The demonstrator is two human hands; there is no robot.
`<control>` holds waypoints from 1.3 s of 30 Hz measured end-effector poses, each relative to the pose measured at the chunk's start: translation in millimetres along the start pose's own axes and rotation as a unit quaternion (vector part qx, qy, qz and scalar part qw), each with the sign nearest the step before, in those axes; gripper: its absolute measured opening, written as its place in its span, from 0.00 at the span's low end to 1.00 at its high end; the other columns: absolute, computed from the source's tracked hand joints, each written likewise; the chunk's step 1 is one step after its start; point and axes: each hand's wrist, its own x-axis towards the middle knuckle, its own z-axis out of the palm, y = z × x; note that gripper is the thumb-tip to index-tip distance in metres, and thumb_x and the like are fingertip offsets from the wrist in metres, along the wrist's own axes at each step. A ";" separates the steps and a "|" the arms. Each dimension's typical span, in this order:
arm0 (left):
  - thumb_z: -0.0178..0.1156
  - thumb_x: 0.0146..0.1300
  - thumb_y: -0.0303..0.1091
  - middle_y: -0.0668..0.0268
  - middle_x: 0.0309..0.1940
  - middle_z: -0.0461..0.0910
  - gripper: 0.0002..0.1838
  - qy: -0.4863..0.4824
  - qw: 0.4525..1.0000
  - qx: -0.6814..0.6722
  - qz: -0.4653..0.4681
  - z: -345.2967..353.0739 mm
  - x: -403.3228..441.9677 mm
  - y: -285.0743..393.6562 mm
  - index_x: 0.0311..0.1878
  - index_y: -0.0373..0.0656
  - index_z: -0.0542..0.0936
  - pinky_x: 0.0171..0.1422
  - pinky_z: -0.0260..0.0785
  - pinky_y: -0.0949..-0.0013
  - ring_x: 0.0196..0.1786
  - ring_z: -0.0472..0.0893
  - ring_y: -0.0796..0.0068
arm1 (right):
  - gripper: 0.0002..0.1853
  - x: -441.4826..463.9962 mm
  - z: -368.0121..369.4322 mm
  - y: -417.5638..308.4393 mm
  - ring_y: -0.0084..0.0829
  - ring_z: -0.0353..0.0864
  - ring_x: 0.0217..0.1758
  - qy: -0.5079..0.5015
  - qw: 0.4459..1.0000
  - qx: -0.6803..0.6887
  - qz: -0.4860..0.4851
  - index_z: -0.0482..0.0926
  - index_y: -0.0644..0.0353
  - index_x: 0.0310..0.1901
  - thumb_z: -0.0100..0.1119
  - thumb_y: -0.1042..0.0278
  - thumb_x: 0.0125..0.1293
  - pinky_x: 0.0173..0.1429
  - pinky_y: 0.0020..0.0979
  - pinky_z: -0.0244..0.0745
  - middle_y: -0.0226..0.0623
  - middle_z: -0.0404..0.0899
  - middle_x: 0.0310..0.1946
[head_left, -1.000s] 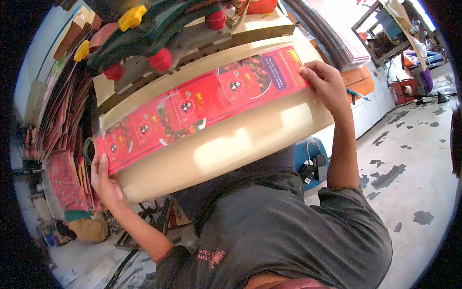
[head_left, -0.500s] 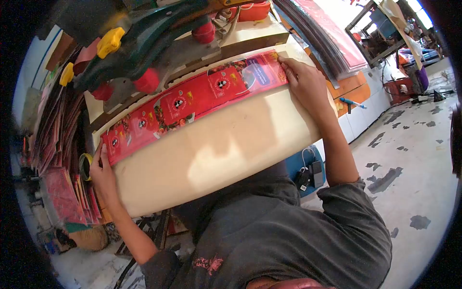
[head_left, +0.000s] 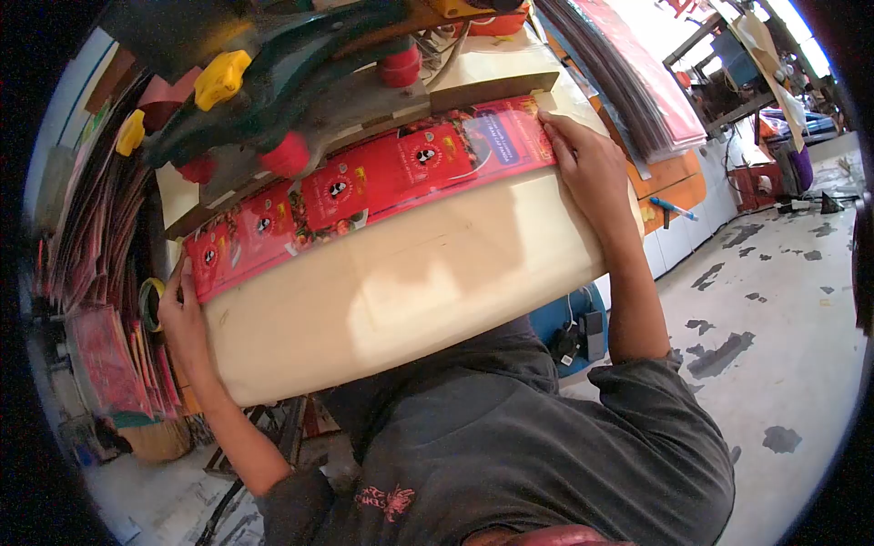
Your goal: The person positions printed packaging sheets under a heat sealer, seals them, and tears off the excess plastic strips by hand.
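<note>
A long red printed packaging strip (head_left: 378, 191) with food pictures and round logos lies across a cream, rounded-front work surface (head_left: 437, 273). At its left end my left hand (head_left: 188, 328) is closed, thumb and fingers on the strip's edge. The opposite end is between the thumb and fingers of my right hand (head_left: 592, 168), whose wrist rests over the surface's right side. The strip's far edge runs along a low metal guide (head_left: 492, 93), beneath a dark green machine arm (head_left: 282, 86).
Yellow knobs (head_left: 220, 80) and red cylindrical parts (head_left: 287, 155) sit on the machine. Stacked red sheets (head_left: 100, 237) stand at left near a tape roll (head_left: 151, 305). More plastic sheets (head_left: 637, 82) and a blue pen (head_left: 674, 209) are at right. A blue stool (head_left: 546, 318) holds chargers.
The head view has turned slightly. Both hands stay at the ends of the red strip, which lies in nearly the same place along the guide.
</note>
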 end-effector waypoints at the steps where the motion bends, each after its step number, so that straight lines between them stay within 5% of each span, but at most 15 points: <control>1: 0.53 0.79 0.56 0.49 0.61 0.83 0.31 0.003 1.000 0.001 -0.003 0.9 0.4 1.4 0.66 0.35 0.80 0.70 0.68 0.62 0.65 0.82 0.55 | 0.13 -0.1 -0.2 -1.5 0.47 0.88 0.45 0.000 1.000 0.006 0.004 0.87 0.47 0.54 0.58 0.58 0.74 0.50 0.46 0.79 0.45 0.88 0.42; 4: 0.52 0.79 0.55 0.49 0.59 0.84 0.30 -0.010 0.999 0.010 -0.046 -4.3 -5.5 17.5 0.65 0.36 0.81 0.68 0.69 0.62 0.63 0.83 0.54 | 0.14 -0.8 0.2 -0.6 0.48 0.88 0.46 -0.006 0.999 0.031 0.017 0.87 0.49 0.54 0.58 0.57 0.74 0.51 0.45 0.80 0.45 0.88 0.44; 6: 0.53 0.79 0.54 0.48 0.58 0.85 0.30 -0.007 0.998 0.041 -0.043 -5.3 -2.8 8.6 0.63 0.34 0.82 0.67 0.71 0.62 0.62 0.83 0.52 | 0.14 1.6 -7.2 -11.9 0.41 0.89 0.54 -0.038 0.997 0.029 0.067 0.86 0.55 0.58 0.59 0.65 0.75 0.56 0.36 0.80 0.46 0.88 0.49; 9: 0.55 0.78 0.52 0.47 0.56 0.85 0.27 0.013 1.000 0.011 -0.012 -7.4 -9.0 24.4 0.61 0.36 0.83 0.65 0.72 0.61 0.61 0.84 0.52 | 0.16 2.2 -5.5 -6.1 0.45 0.88 0.55 -0.039 0.998 0.035 0.034 0.85 0.59 0.58 0.56 0.62 0.78 0.61 0.38 0.78 0.50 0.87 0.52; 18: 0.58 0.76 0.50 0.45 0.45 0.85 0.20 0.059 0.998 0.014 0.007 3.5 -1.0 8.9 0.61 0.51 0.85 0.53 0.77 0.56 0.49 0.85 0.43 | 0.18 4.1 -6.4 -8.5 0.50 0.85 0.61 -0.067 0.997 0.037 0.027 0.81 0.60 0.62 0.51 0.62 0.79 0.63 0.43 0.77 0.53 0.85 0.55; 39: 0.60 0.74 0.50 0.47 0.42 0.86 0.19 0.076 0.996 -0.055 0.001 13.3 1.8 -1.7 0.58 0.50 0.87 0.51 0.76 0.55 0.46 0.86 0.45 | 0.19 4.3 -5.8 0.0 0.43 0.83 0.65 -0.083 0.994 0.058 0.029 0.81 0.60 0.64 0.50 0.60 0.80 0.69 0.38 0.74 0.49 0.84 0.59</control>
